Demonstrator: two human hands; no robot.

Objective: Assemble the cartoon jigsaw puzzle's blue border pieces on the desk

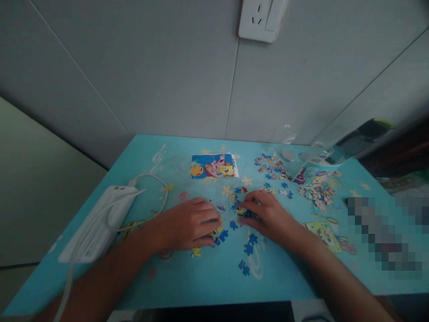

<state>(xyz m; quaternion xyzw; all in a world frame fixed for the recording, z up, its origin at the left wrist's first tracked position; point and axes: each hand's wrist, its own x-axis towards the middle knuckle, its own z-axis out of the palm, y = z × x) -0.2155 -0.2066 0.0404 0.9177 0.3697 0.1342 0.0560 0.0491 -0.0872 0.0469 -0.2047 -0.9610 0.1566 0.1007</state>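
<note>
My left hand rests palm down on the table, fingers apart and lightly bent. They lie over a small cluster of joined jigsaw pieces, yellow and blue, partly hidden by the hand. My right hand has its thumb and fingers closed around a yellow and dark jigsaw piece. Loose blue pieces lie between and below the hands. Beyond them, a picture card with yellow and pink cartoon figures lies flat.
A white power strip with a white cable stands left. More pieces are heaped at the back right, others beside a folded picture sheet. Clear containers stand near the wall. A blurred-out object lies far right.
</note>
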